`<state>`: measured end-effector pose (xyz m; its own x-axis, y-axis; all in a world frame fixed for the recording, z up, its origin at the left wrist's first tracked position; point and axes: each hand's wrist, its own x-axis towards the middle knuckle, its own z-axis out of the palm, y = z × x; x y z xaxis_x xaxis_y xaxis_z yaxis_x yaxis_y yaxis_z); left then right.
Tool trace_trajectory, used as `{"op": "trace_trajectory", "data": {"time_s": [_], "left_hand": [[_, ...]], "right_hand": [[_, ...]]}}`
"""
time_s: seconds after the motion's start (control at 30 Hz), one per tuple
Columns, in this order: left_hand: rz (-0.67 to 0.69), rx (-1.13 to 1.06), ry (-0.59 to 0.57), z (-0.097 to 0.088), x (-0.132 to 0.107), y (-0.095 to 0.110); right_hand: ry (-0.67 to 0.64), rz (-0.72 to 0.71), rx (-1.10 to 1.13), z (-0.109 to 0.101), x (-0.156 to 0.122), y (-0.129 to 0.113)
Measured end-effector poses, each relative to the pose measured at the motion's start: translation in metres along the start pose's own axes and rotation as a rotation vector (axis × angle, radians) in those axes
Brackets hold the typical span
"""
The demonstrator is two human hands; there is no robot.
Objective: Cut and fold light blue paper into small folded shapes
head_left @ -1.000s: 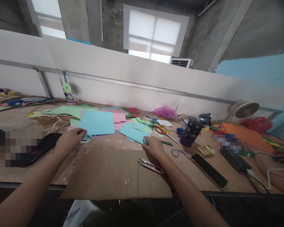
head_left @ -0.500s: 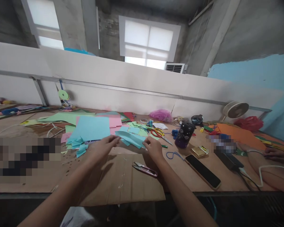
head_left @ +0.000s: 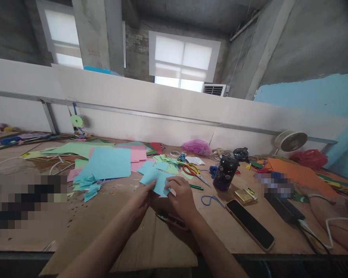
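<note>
A light-blue sheet of paper (head_left: 158, 180) is held between both hands above the cardboard mat (head_left: 139, 239). My left hand (head_left: 143, 199) grips its lower left side, thumb on top. My right hand (head_left: 179, 193) pinches its right side with bent fingers. Below my right hand lie the thread snips (head_left: 174, 221), partly hidden and in shadow. Other light-blue paper pieces (head_left: 147, 166) lie just beyond the held one. Red-and-yellow-handled scissors (head_left: 193, 170) rest to the right of these, near a green pen (head_left: 196, 187).
A large light-blue sheet (head_left: 111, 162) and crumpled blue strips (head_left: 89, 185) lie left. On the right are a dark tumbler (head_left: 224, 173), a phone (head_left: 249, 224), a gold box (head_left: 244, 195) and a black adapter (head_left: 284, 206) beside another person's arm (head_left: 321, 216).
Both hands have come closer together and nearer to me with the blue paper, which now shows a broader face. My view has tilted slightly upward.
</note>
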<state>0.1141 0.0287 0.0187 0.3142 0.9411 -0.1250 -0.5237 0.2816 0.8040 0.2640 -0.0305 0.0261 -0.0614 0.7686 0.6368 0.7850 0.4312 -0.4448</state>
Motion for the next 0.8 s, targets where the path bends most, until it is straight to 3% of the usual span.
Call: {"op": "trace_trajectory", "data": {"time_s": [0.2, 0.37, 0.63, 0.8], "left_hand": [[0.028, -0.021, -0.010, 0.000, -0.003, -0.003], [0.037, -0.019, -0.115, 0.003, -0.009, 0.000], [-0.103, 0.002, -0.148, 0.007, -0.012, -0.001], [-0.068, 0.018, -0.190, 0.016, -0.016, 0.000]], "right_hand": [[0.064, 0.158, 0.267, -0.005, 0.004, 0.011], [0.046, 0.187, 0.519, -0.005, 0.007, 0.013], [0.106, 0.431, 0.713, 0.003, 0.008, 0.027], [0.159, 0.447, 0.756, 0.002, 0.008, 0.027]]}}
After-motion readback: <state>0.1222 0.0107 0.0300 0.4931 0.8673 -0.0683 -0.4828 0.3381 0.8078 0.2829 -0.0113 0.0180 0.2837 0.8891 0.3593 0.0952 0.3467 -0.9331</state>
